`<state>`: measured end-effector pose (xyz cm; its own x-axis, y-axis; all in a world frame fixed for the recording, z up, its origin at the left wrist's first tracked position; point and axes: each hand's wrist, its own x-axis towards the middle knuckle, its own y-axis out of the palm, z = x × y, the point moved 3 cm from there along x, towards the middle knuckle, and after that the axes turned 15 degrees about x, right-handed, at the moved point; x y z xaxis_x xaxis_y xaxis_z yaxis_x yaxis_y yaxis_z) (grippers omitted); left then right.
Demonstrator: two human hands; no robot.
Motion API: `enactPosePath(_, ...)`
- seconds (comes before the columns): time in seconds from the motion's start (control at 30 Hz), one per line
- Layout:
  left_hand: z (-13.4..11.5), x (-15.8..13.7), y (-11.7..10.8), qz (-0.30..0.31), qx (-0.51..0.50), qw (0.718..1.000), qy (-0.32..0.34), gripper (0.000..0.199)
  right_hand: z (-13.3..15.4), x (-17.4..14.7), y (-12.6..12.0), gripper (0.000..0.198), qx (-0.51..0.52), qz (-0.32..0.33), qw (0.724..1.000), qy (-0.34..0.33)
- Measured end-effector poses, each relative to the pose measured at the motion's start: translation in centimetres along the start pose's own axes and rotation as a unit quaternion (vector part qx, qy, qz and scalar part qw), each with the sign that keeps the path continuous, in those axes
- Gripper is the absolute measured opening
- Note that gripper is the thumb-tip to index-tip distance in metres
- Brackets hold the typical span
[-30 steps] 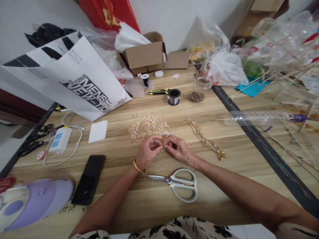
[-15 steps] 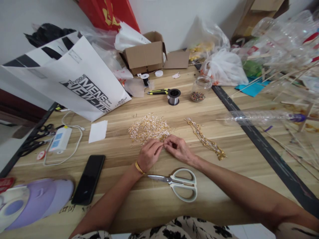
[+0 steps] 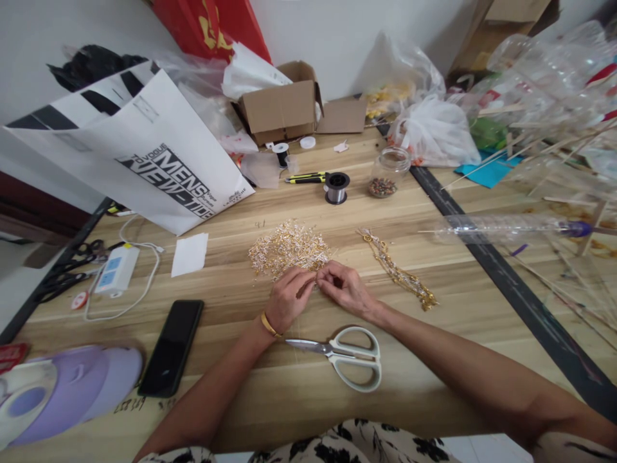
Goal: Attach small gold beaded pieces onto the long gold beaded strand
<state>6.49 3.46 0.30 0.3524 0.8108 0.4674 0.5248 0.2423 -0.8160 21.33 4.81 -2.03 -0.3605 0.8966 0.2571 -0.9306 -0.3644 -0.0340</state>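
My left hand (image 3: 290, 297), with a gold bracelet (image 3: 270, 325) at its wrist, is pinched closed at the near edge of a pile of small gold and silvery beads (image 3: 288, 247). Its fingertips meet those of my right hand (image 3: 346, 288), which is also in a pinch. Whatever lies between the fingers is too small to name. White-handled scissors (image 3: 357, 357) rest just below the hands, blades pointing left. To the right of the pile lies a bundle of gold and silver beaded strands (image 3: 399, 269).
Behind the beads are a spool of fine wire (image 3: 336, 188), a yellow-black cutter (image 3: 306, 177) and a glass jar (image 3: 389, 170). A black phone (image 3: 172, 347), a power strip (image 3: 117, 270) and a white paper bag (image 3: 168, 154) stand left. Plastic bottles and thin sticks crowd the right.
Both hands stay at almost the same spot. The left fingers have shifted very slightly, still against the right fingertips. Nothing else has visibly moved.
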Motion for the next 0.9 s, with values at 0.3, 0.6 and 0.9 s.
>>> enactPosePath(0.3,0.56,0.03,0.58,0.051,-0.224,0.950,-0.212,0.015,-0.03,0.06,-0.08,0.009,0.036,-0.019,0.999,0.019)
enactPosePath(0.6,0.19,0.13,0.05,0.001,-0.102,0.987,-0.126,0.002,0.04,0.11,-0.01,0.009,0.037,-0.013,0.999,0.024)
enactPosePath(0.9,-0.27,-0.02,-0.14,-0.036,0.017,0.999,0.023,0.011,-0.35,0.04,-0.02,0.008,0.032,-0.007,0.999,0.024)
